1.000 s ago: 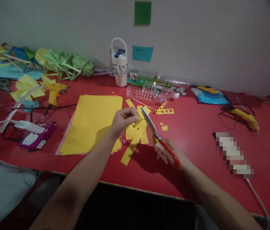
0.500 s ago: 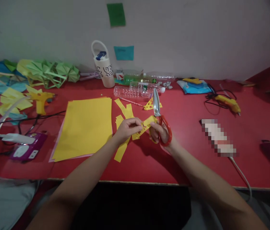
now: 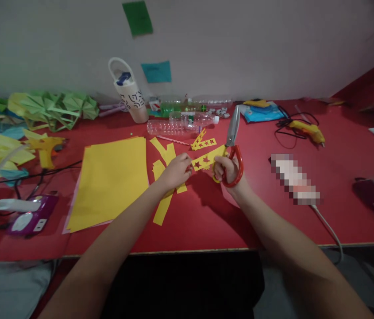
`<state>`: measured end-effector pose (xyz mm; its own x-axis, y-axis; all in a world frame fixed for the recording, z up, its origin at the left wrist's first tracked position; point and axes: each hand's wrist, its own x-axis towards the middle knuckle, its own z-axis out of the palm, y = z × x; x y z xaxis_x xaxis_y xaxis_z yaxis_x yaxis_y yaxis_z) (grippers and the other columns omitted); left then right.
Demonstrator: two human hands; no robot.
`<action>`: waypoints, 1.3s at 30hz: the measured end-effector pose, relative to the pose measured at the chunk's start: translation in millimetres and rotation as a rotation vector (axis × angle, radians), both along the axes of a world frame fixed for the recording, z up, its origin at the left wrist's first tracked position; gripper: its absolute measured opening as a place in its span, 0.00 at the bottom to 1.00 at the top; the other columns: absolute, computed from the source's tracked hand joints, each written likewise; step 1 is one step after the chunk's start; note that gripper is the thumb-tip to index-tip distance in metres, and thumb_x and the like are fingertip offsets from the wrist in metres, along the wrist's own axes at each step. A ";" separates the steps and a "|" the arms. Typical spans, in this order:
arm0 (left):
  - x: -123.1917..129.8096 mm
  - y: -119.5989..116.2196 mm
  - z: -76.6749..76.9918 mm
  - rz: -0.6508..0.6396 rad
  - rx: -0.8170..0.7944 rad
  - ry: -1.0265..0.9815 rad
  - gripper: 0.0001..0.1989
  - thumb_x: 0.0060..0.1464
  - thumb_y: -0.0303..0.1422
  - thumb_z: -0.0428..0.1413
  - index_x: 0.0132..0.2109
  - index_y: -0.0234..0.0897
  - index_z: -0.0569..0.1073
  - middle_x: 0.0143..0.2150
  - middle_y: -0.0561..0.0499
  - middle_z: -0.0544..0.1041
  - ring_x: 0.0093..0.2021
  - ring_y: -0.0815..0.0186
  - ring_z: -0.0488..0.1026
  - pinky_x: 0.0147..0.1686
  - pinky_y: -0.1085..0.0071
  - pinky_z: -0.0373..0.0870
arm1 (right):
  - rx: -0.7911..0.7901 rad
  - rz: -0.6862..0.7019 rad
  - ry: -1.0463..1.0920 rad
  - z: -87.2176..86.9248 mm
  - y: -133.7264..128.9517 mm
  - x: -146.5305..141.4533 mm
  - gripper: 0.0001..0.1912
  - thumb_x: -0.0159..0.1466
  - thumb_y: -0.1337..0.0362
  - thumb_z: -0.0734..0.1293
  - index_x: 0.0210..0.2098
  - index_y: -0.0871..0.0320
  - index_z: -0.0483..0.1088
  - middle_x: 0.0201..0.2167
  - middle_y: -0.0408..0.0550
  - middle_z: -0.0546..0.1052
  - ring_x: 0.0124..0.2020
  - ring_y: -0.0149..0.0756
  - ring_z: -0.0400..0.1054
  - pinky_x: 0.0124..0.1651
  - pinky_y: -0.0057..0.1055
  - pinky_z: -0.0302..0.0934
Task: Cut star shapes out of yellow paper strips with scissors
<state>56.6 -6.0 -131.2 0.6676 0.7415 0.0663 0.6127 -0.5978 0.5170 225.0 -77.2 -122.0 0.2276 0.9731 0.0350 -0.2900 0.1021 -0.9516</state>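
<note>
Looks like the left hand (image 3: pixel 176 173) and right hand (image 3: pixel 227 168) have spread since half a second ago, so that yellow star-punched paper strip (image 3: pixel 212 156) is pulled flatter over the red bench (image 3: pixel 193 230). It's between them, long axis left to right, right end angled far. Left fingers look pinched on its left end; right fingers grip the other end plus red-handled scissors (image 3: pixel 230 140), blades pointing far.
</note>
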 end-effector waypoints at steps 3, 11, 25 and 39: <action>6.8 1.9 -3.1 0.023 0.028 0.013 0.05 0.48 0.23 0.51 0.33 0.34 0.70 0.39 0.44 0.71 0.40 0.59 0.68 0.41 0.62 0.67 | -0.042 0.015 -0.043 -1.4 -0.9 -2.3 0.24 0.58 0.65 0.65 0.09 0.53 0.55 0.06 0.36 0.56 0.09 0.25 0.52 0.22 0.28 0.61; -11.4 -20.7 21.5 0.020 -0.696 -0.484 0.19 0.41 0.29 0.61 0.44 0.38 0.73 0.37 0.48 0.77 0.38 0.61 0.75 0.36 0.66 0.70 | -0.033 0.071 -0.082 -4.8 -7.9 -12.3 0.24 0.59 0.59 0.66 0.10 0.53 0.56 0.06 0.35 0.57 0.11 0.26 0.54 0.24 0.28 0.63; -21.4 -33.1 17.9 0.264 -0.855 -0.867 0.11 0.44 0.33 0.61 0.36 0.36 0.71 0.25 0.56 0.72 0.23 0.74 0.67 0.25 0.75 0.64 | -0.043 0.069 -0.197 -6.3 -9.7 -15.1 0.18 0.56 0.56 0.70 0.20 0.52 0.58 0.08 0.32 0.60 0.11 0.27 0.57 0.22 0.28 0.63; -8.7 -43.9 6.4 0.274 -0.735 -0.894 0.10 0.47 0.35 0.61 0.25 0.34 0.69 0.21 0.54 0.73 0.21 0.73 0.67 0.25 0.73 0.66 | -0.019 0.128 -0.231 -3.3 -20.9 -31.3 0.18 0.61 0.57 0.68 0.20 0.53 0.58 0.09 0.32 0.61 0.12 0.26 0.57 0.25 0.29 0.62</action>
<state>47.9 -49.9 -124.7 0.4141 0.9073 -0.0724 -0.0784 0.1149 0.9903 193.6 -98.1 -125.3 0.0911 0.9944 0.0528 -0.0738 0.0596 -0.9955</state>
